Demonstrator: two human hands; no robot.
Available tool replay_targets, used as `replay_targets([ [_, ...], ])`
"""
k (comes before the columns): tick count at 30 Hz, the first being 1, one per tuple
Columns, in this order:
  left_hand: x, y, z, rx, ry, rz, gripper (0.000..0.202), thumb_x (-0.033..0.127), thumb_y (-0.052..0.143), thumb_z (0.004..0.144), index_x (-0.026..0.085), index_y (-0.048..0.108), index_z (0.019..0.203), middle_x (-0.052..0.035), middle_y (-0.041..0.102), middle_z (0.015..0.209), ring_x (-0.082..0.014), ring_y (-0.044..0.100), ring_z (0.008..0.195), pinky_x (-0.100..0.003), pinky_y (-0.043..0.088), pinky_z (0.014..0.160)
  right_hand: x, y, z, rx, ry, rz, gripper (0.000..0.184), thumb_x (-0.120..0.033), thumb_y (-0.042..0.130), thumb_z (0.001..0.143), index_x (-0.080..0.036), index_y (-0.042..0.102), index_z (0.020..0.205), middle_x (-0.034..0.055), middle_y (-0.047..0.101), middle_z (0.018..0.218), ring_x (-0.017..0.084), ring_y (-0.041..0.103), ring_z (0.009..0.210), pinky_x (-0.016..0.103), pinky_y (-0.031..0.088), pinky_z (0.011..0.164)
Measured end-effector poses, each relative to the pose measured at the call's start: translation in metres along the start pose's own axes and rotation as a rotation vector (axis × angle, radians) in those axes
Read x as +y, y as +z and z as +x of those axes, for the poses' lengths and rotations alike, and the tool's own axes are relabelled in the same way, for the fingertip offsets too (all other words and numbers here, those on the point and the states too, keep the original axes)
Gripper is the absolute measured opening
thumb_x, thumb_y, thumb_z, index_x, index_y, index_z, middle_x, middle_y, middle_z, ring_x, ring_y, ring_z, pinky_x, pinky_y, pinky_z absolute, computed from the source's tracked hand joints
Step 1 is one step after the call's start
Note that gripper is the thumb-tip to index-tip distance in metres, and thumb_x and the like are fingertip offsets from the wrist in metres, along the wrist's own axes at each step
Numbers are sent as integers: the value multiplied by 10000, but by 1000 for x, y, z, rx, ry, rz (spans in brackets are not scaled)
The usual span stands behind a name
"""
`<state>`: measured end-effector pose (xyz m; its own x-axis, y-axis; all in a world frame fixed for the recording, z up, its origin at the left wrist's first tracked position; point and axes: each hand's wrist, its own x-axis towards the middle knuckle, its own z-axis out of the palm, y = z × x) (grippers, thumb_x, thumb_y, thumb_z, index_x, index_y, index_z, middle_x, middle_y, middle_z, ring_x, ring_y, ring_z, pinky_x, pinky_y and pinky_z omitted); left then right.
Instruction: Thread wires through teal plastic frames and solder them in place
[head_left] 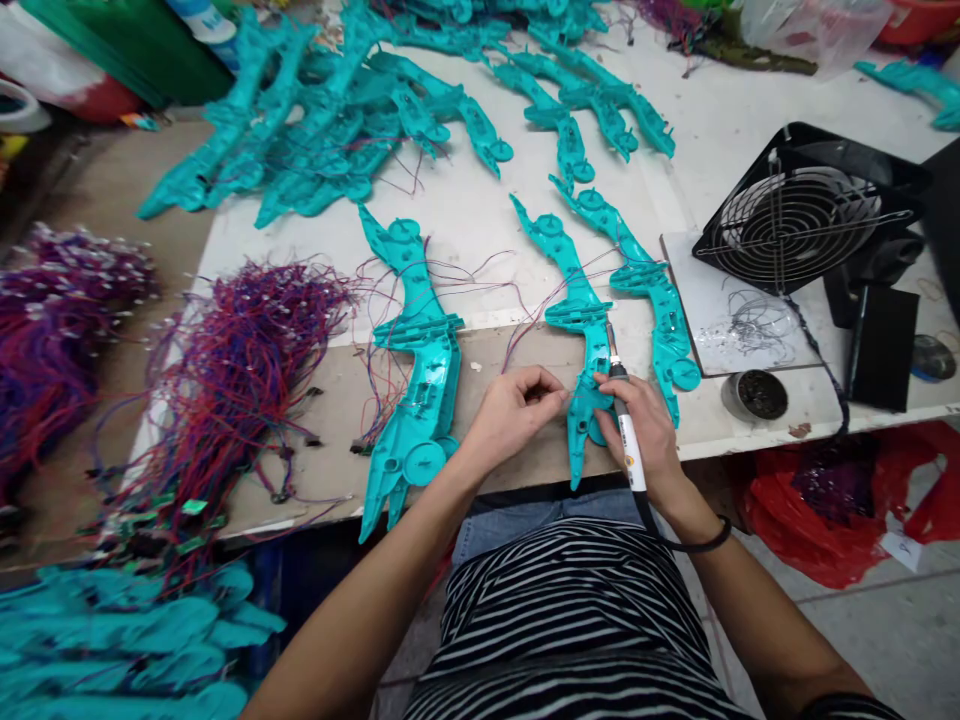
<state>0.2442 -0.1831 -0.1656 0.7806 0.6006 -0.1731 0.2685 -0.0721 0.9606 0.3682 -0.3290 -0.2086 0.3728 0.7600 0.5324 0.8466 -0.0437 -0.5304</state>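
Observation:
My right hand (646, 428) is wrapped round a white and black soldering iron (628, 440), its tip pointing away from me. The iron lies over the lower part of a turquoise bow-shaped plastic shell (576, 315), and my right fingers touch that shell. Just left of it, my left hand (517, 412) is closed in a pinch on a thin reddish wire (574, 394) that runs toward the shell. A second turquoise shell (666, 318) lies to the right. Another turquoise piece (420, 370) rests left of my left hand, with loose wires beside it.
Bundles of red and blue wires (247, 350) cover the left side. Turquoise shells (315, 120) are piled at the back. To the right stand a black fan (787, 215), a small round tin (756, 396) and a black box (883, 348). A red bag (795, 530) hangs below the edge.

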Motion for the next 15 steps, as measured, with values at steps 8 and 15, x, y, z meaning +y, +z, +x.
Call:
replay_targets([
  [8,2,18,6,-80,26,-69,131,270,612,770,148,648,738,-6,621,656,-97,515,598,-212,413,551,-10,-7,10,147,376,354,248,-231,671,840,-250,551,1057,-20,698,867,143,679,825,316,540,835],
  [15,2,27,16,-7,-22,-45,143,290,628,760,150,629,730,2,571,625,-94,461,561,-214,359,507,-6,-8,9,208,386,341,196,-296,615,886,-249,610,1077,-6,676,860,150,660,806,310,542,780],
])
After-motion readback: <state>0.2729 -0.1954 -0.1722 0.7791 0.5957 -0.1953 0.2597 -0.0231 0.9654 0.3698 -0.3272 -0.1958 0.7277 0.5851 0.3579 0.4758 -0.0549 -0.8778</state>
